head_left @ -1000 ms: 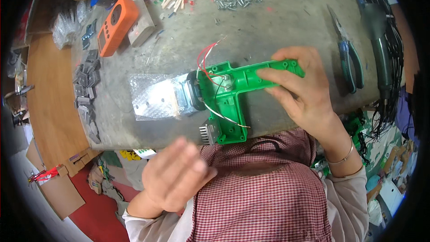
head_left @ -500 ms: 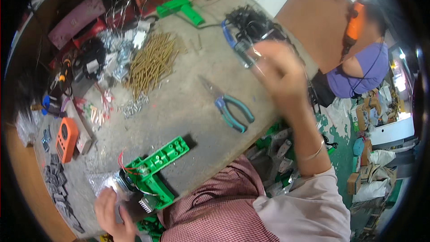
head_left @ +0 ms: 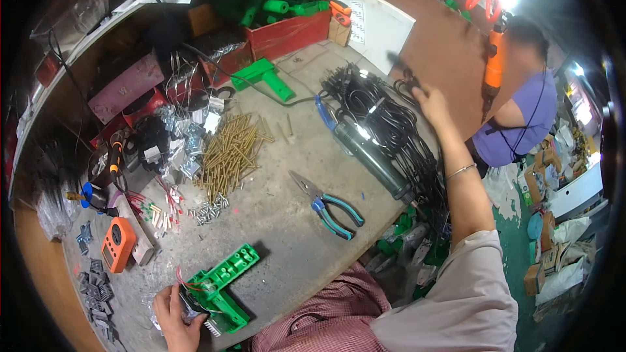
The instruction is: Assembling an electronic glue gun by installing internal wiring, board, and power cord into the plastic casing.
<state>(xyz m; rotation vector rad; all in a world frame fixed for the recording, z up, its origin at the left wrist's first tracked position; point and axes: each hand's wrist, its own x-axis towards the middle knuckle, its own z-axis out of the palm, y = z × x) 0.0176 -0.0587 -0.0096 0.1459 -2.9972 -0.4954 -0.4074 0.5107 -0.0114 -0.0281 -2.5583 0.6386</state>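
Observation:
At the near left, my left hand (head_left: 175,321) is closed around the dark round end of an open green tool housing (head_left: 228,267). Red wires (head_left: 186,280) rise from that end, and a comb-like metal part shows beside my thumb. My right hand (head_left: 433,105) reaches far out to the right, its fingers pinched on a loop of black cord (head_left: 407,83) at the top of a bundle of black power cords (head_left: 385,124). Alongside the bundle lies a dark cylindrical electric screwdriver (head_left: 372,160). Pliers with blue-green handles (head_left: 329,212) rest half open mid-table.
Brass-coloured long screws (head_left: 228,156) are heaped beyond, with short silver screws (head_left: 210,210) nearer. An orange meter (head_left: 119,244) stands left. Another green housing (head_left: 264,79) lies before a red bin (head_left: 287,32). A person in purple (head_left: 531,114) sits beyond a brown board, near a hanging orange screwdriver (head_left: 493,65).
My right hand has gone from beside the electric screwdriver to the far end of the cord bundle. My left fingers have closed on the green housing's end. The view has tilted up.

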